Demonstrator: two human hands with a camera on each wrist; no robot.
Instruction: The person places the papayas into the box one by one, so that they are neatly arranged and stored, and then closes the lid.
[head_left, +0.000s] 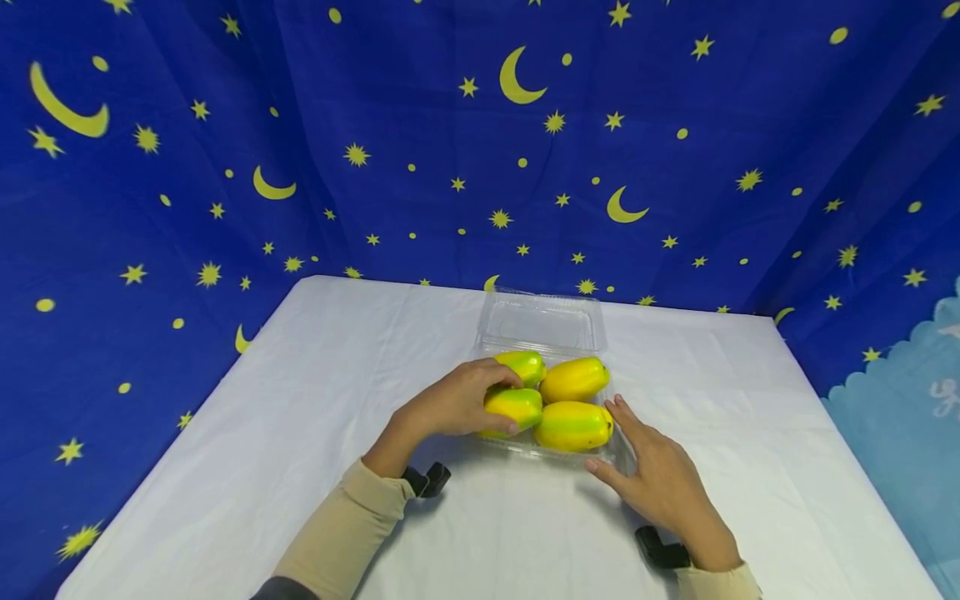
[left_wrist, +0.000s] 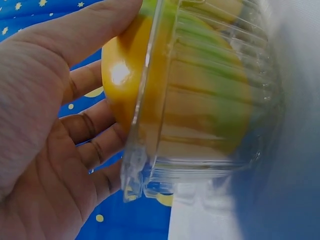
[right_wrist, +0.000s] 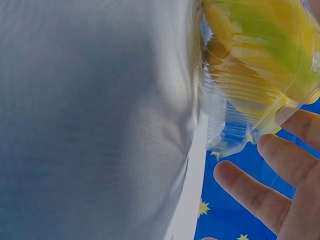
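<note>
Several oblong yellow-green fruits, like papayas or mangoes, sit in the clear plastic clamshell box (head_left: 525,450), two to a row. My left hand (head_left: 457,400) spans the near-left fruit (head_left: 521,406), thumb on its near side and fingers on its far side. In the left wrist view this fruit (left_wrist: 120,75) rises above the box rim, with the thumb against it. My right hand (head_left: 660,475) has its fingers spread at the box's right side, beside the near-right fruit (head_left: 573,427). Fingertips (right_wrist: 272,142) touch or nearly touch the box wall in the right wrist view.
The box's transparent lid (head_left: 542,321) lies folded back towards the far edge. A white cloth covers the table (head_left: 300,417). Behind it hangs a blue curtain (head_left: 420,108) with yellow moons and stars, and light blue fabric (head_left: 892,433) is at the right.
</note>
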